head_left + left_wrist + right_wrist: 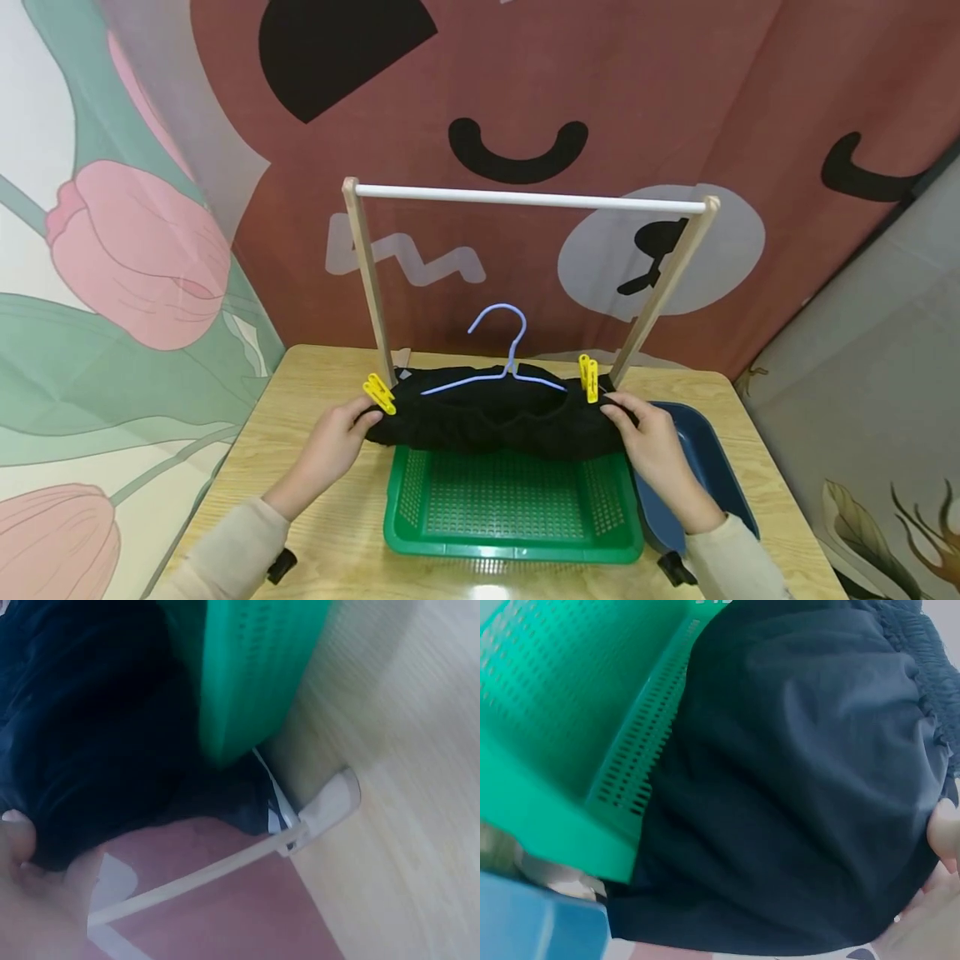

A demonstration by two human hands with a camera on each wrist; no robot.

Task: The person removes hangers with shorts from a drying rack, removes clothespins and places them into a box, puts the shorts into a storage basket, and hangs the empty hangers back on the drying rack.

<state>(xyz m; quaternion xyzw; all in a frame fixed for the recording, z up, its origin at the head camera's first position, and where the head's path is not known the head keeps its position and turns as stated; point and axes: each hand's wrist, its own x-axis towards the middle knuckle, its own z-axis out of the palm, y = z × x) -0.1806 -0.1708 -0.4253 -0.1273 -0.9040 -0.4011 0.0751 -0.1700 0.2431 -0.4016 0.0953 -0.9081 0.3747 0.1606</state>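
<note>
A black garment with a gathered elastic waistband [495, 437] hangs opened out from a light-blue wire hanger [512, 367]; its exact kind cannot be told. One yellow clothespin [378, 393] clips its left end, and another yellow clothespin [588, 379] sits at the right end. My left hand [337, 437] pinches the cloth's left edge, just below the clip. On the other side my right hand [652, 442] pinches the right edge. In the right wrist view the garment [787, 795] drops in loose folds, with thumb and fingers at its edge.
A green perforated basket [513, 552] stands on the wooden table [315, 533] in front of the garment. Partly under my right forearm lies a dark blue tray [712, 458]. Behind rises a wooden rack with a white rod [525, 197], close to a patterned cloth backdrop.
</note>
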